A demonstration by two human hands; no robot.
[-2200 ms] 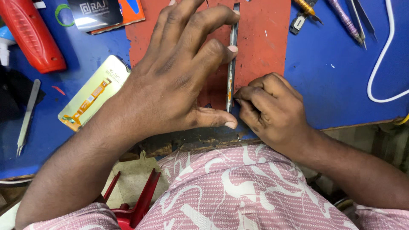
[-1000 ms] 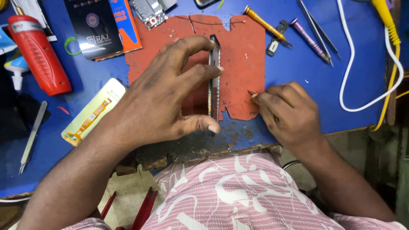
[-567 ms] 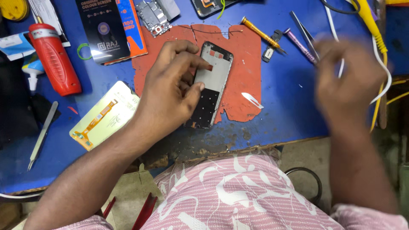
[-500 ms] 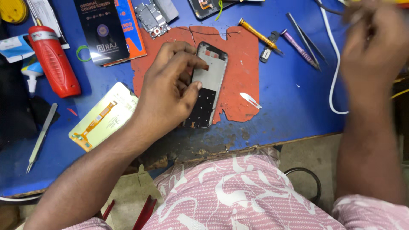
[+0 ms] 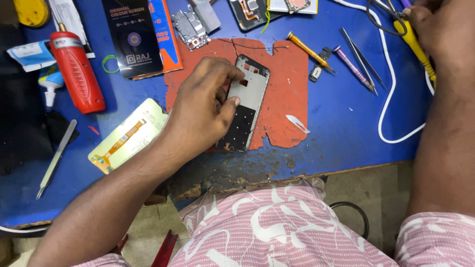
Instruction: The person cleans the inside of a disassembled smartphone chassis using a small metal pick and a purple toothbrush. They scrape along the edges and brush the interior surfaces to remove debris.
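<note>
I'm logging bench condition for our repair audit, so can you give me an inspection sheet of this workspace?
Surface: blue table, worn front edge, red mat.
Job's things: phone frame flat on mat.
Clutter: red bottle, tweezers, screwdriver, blade, flex-cable card.
Grippers: left hand on frame; right hand grips yellow-handled tool.
Cables: white cable.
Surroundings: nothing seen.

black-and-orange flat box (image 5: pixel 141 37) at bench's far edge; pale yellow packet (image 5: pixel 129 135) near front-left; white-blue sachet (image 5: pixel 30 54) far left
</note>
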